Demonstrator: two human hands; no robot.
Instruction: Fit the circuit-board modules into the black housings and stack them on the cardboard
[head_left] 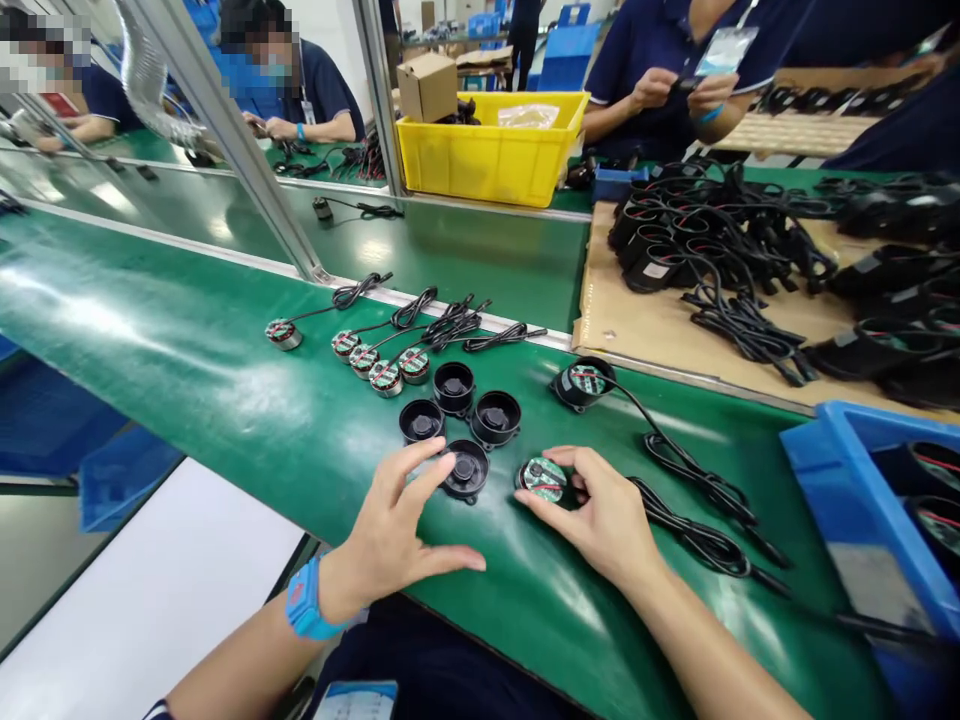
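My right hand (600, 500) grips a round motor with a green circuit board (544, 480) between thumb and fingers, low over the green table. Its bundled black cable (697, 540) lies to the right. My left hand (405, 510), in a blue wristband (306, 600), is open, its fingertips at the near black round housing (466, 470). I cannot tell if they touch it. Three more empty housings (496, 416) stand just behind. Further right, a housing with a board inside (583, 380) trails a cable. Several wired motors (385, 376) sit at the back left.
A blue bin (832, 440) holding black housings stands at the right. Cabled black housings (675, 240) crowd a cardboard sheet (600, 300) behind. A metal post (247, 150) and a yellow crate (487, 160) rise beyond the table's rear rail. Co-workers (322, 90) sit across.
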